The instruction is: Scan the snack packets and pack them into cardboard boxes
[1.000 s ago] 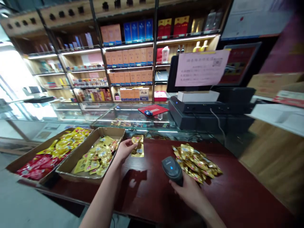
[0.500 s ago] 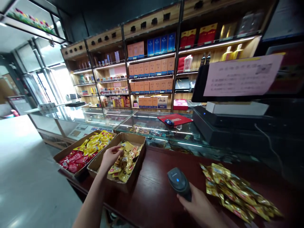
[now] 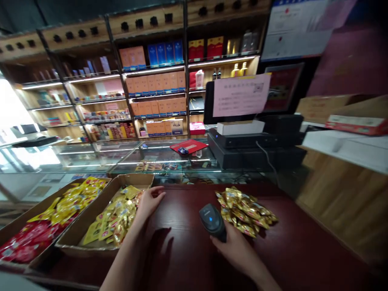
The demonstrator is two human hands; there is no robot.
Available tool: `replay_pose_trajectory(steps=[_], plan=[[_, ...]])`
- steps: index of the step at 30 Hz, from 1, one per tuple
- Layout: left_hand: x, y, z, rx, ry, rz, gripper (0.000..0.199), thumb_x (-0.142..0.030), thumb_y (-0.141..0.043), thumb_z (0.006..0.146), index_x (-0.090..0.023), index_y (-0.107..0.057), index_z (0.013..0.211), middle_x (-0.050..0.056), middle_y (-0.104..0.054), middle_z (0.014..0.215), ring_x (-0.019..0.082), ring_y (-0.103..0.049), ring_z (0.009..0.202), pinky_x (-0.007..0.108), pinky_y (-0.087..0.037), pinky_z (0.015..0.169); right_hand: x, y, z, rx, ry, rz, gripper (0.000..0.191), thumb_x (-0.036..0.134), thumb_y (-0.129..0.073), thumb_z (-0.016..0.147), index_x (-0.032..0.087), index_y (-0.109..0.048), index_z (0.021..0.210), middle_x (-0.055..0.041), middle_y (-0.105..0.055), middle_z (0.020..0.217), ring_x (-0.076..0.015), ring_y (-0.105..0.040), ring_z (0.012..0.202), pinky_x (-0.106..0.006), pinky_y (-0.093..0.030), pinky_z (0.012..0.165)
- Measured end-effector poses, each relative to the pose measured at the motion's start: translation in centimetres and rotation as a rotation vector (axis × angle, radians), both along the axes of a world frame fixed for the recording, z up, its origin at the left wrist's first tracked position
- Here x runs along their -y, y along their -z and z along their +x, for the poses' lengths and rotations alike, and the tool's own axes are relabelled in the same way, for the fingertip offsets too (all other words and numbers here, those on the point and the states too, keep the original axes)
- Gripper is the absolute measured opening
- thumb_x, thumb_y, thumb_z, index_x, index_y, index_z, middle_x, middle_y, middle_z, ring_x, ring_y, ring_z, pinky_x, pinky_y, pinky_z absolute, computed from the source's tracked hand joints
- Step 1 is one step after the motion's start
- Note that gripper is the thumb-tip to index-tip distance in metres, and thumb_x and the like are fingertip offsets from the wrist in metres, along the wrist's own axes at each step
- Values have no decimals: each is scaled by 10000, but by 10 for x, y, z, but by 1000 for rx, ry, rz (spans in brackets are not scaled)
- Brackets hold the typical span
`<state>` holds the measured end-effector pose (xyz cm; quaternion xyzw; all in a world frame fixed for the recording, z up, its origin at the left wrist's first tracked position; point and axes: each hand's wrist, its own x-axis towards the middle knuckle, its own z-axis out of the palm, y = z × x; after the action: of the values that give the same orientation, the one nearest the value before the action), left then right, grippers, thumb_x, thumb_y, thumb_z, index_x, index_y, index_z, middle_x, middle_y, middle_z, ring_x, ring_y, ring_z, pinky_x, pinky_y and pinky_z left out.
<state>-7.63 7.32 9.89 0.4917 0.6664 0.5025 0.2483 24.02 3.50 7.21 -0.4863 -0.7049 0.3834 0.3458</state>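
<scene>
Head view, looking forward and down over a dark red worktop (image 3: 184, 250). The right hand (image 3: 238, 244), at lower center-right, is wrapped around the handle of a dark scanner (image 3: 211, 221); a small blue light shows on its top. The head juts toward the middle of the frame, probably gripped this way so its front stays unblocked. The left hand (image 3: 151, 203), left of center, is loosely curled, thumb apart from the fingers, with nothing visible in its grasp. It hovers by the right side of a cardboard box (image 3: 80, 251) of gold packets (image 3: 124, 208).

More gold packets lie in a loose pile (image 3: 246, 211) right of center, just beyond the right hand. Pile and box seem set apart to keep two groups from mixing, one beside each hand. A second box (image 3: 28, 215), at lower left, holds yellow and red packets; its walls likely stop them sliding.

The box walls are the nearest edges to the left forearm. At the back, the worktop meets a glass case (image 3: 157, 157); its right edge slants toward the lower right corner. Room to move lies along the middle, between left hand and scanner.
</scene>
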Motion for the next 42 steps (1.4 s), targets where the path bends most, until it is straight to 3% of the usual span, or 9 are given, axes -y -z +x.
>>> replay_pose_trajectory(steps=[4, 12, 16, 20, 25, 30, 33, 38, 42], plan=[[-27, 10, 66, -63, 138, -38, 363, -341, -781, 690, -162, -788, 1006, 76, -767, 828, 202, -702, 741, 269, -537, 677, 5, 7, 35, 21, 125, 1, 415, 274, -604, 754, 157, -667, 1147, -115, -752, 1136, -300, -690, 1082, -400, -503, 962], [-71, 25, 174, -147, 380, -79, 290, -317, -741, 753, -160, -788, 993, 73, -776, 846, 203, -702, 776, 266, -504, 718, 19, 3, 90, 48, 285, -23, 326, 252, -596, 774, 176, -674, 1082, -61, -775, 834, -282, -742, 856, -358, -553, 764], [-95, 29, 219, -318, 457, -145, 326, -346, -683, 819, -143, -761, 1061, 107, -782, 958, 231, -714, 896, 277, -479, 788, 21, -2, 106, 65, 345, -20, 319, 233, -584, 779, 179, -674, 1080, -42, -755, 761, -269, -743, 818, -340, -551, 738], [-111, 37, 256, -563, 438, -266, 485, -469, -645, 850, -156, -674, 1220, 150, -750, 1128, 283, -680, 1083, 298, -463, 855, 21, -3, 118, 49, 362, -20, 312, 240, -592, 781, 185, -685, 1073, -35, -750, 743, -264, -741, 793, -341, -554, 731], [-121, 54, 271, -745, 353, -324, 673, -530, -721, 777, -132, -569, 1299, 193, -709, 1200, 342, -599, 1212, 372, -419, 959, 22, -4, 126, 19, 400, -16, 323, 255, -619, 783, 196, -695, 1091, -42, -757, 757, -272, -741, 784, -346, -559, 715], [-119, 61, 265, -651, 350, -286, 512, -501, -767, 728, -183, -664, 1116, 135, -745, 1098, 347, -605, 1186, 387, -403, 955, 16, -6, 121, 22, 378, -31, 322, 232, -608, 786, 184, -683, 1095, -37, -753, 747, -242, -728, 701, -325, -553, 667], [-113, 60, 261, -477, 354, -220, 381, -415, -808, 690, -178, -700, 969, 96, -764, 983, 294, -680, 1009, 337, -438, 861, 10, -5, 113, 25, 361, -39, 289, 255, -630, 798, 186, -678, 1074, -30, -748, 741, -214, -713, 650, -302, -541, 630], [-101, 64, 257, -119, 410, -83, 282, -248, -829, 643, -143, -735, 888, 85, -769, 857, 212, -704, 804, 254, -466, 698, 0, 1, 100, 22, 346, -71, 225, 251, -635, 802, 192, -647, 1019, -7, -729, 701, -168, -685, 565, -258, -506, 567], [-98, 75, 253, 262, 480, -149, 273, -191, -823, 611, -125, -753, 866, 80, -777, 793, 191, -708, 704, 240, -501, 640, -8, -2, 89, 1, 348, -107, 196, 221, -615, 791, 200, -627, 985, 37, -675, 595, -144, -660, 509, -242, -499, 556]])
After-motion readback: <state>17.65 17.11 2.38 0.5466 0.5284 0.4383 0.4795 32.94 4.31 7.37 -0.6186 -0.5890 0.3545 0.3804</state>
